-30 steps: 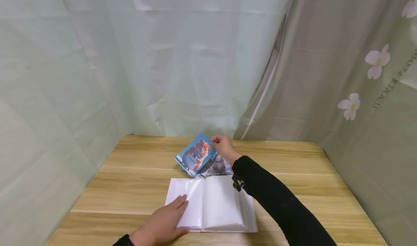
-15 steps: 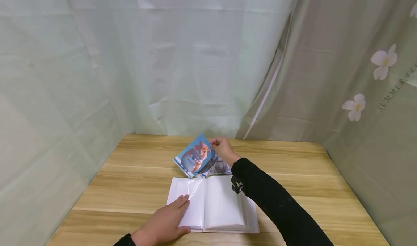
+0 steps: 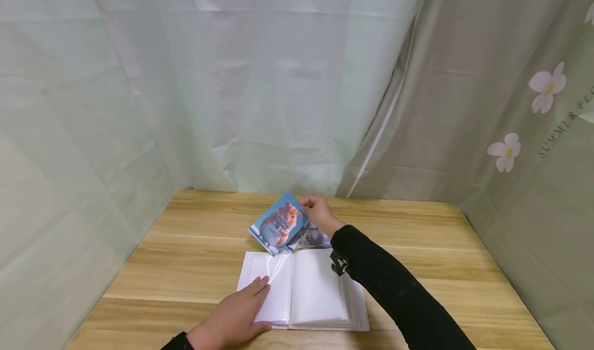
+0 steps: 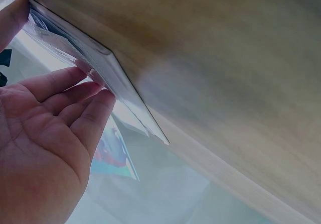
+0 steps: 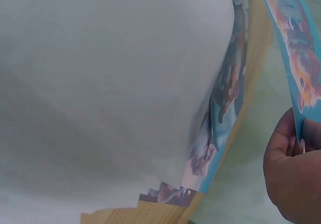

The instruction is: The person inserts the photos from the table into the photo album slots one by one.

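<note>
My right hand (image 3: pixel 320 213) pinches the corner of a blue picture card (image 3: pixel 280 223) printed with cartoon animals. In the right wrist view the card (image 5: pixel 300 48) stands tilted up from the table, thumb and fingers at its corner. Below it, near the table's middle, a photo album (image 3: pixel 320 288) lies spread on blank white pages. My left hand (image 3: pixel 236 311) rests on the album's left page, fingers extended and thumb by the lower edge. From the left wrist, fingertips (image 4: pixel 103 96) touch the clear sleeve of that page.
More picture cards (image 3: pixel 314 235) lie behind the album, partly covered by the raised card and my right arm. They show along the page edge in the right wrist view. The wooden table (image 3: pixel 417 236) is bordered by pale curtains (image 3: pixel 278 92) at the back and sides.
The head view has shifted slightly. My right hand keeps the picture card almost where it was, with only a small dip of its lower corner. My left hand stays on the page.
</note>
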